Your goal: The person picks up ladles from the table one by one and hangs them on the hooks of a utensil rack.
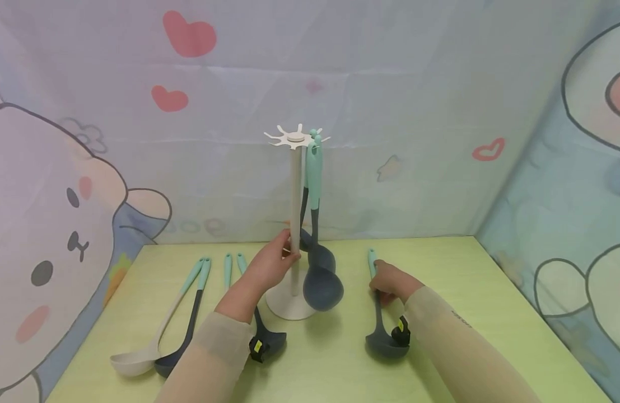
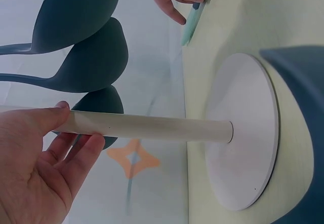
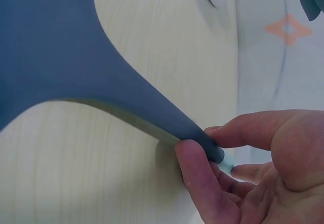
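A white utensil stand (image 1: 295, 162) with a round base (image 2: 240, 183) and a slotted top stands mid-table. My left hand (image 1: 269, 263) grips its pole (image 2: 152, 126), thumb on one side and fingers on the other. Three dark ladles (image 2: 83, 57) with mint handles hang from the stand's right side, their bowls close beyond the left fingers. To the right of the stand, my right hand (image 1: 392, 281) pinches another dark ladle (image 1: 387, 346) between thumb and fingers where the dark neck (image 3: 202, 140) meets the mint handle. That ladle's bowl points toward me, low over the table.
Left on the table (image 1: 441, 257) lie a white ladle (image 1: 133, 362), a dark ladle (image 1: 192, 319), a mint handle (image 1: 227, 268) partly hidden by my left arm, and a dark ladle (image 1: 271, 340) near the stand's base. A printed cloth (image 1: 415, 84) hangs behind.
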A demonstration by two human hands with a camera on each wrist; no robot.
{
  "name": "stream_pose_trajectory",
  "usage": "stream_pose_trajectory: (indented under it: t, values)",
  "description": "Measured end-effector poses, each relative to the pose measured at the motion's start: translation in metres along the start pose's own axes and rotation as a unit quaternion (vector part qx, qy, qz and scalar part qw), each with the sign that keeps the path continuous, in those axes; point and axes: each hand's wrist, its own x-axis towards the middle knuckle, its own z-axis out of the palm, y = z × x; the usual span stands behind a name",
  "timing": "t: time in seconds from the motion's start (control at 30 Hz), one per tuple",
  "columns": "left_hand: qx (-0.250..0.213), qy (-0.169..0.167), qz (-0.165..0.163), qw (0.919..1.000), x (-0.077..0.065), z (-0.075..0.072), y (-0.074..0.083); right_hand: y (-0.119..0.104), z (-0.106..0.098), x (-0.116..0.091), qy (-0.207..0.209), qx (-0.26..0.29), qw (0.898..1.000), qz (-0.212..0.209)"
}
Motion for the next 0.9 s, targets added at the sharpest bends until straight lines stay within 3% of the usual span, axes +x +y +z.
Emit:
stream_pose_trajectory:
  t: [0.4, 0.9]
  values:
    - [-0.004, 0.004, 0.004, 1.0, -0.001, 0.001, -0.001, -0.01, -0.003, -0.003, 0.008, 0.03, 0.999, -0.03]
    - [-0.005, 0.005, 0.005, 1.0, 0.0, 0.002, -0.002, -0.045, -0.016, -0.023, 0.046, 0.074, 0.993, -0.081]
